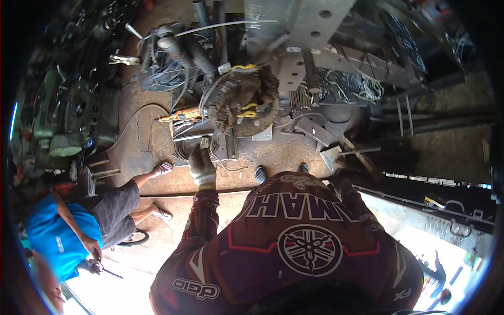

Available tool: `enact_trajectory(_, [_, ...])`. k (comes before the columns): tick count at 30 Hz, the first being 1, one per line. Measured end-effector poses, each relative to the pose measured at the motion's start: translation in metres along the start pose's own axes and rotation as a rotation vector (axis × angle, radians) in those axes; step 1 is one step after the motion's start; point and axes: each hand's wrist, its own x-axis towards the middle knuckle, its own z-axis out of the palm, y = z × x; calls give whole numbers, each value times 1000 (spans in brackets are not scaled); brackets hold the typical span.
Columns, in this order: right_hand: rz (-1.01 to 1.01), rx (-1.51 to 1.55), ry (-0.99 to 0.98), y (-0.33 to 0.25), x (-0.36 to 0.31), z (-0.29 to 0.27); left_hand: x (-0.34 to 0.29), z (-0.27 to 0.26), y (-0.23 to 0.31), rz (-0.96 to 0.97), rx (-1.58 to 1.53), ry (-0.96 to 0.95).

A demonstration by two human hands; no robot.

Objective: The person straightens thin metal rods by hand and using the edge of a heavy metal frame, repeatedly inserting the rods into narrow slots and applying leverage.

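My left hand wears a pale knitted glove and reaches forward beside a round metal table. Its fingers are closed at a small, light, boxy piece, whose kind I cannot make out. A heap of dirty brown work gloves with yellow cuffs covers much of the round table. Left of the heap lies an orange-yellow power tool, just beyond several metal rods. My right hand hangs low by my right side, dark and partly hidden; its fingers do not show clearly.
At the lower left, a person in a blue shirt holds a thin dark tool. Steel beams with holes and bundled rods stand ahead. A steel box section and a timber piece lie to the right. Machinery lines the left.
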Motion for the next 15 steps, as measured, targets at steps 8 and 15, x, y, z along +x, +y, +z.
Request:
enact_trajectory(8, [79,74,-11,9,-8,7,-82,-35,-31,-98,637,-845])
enact_trajectory(15, [35,-10,-35,16,-7,-7,-121,-88,-121,-364,691,-1233])
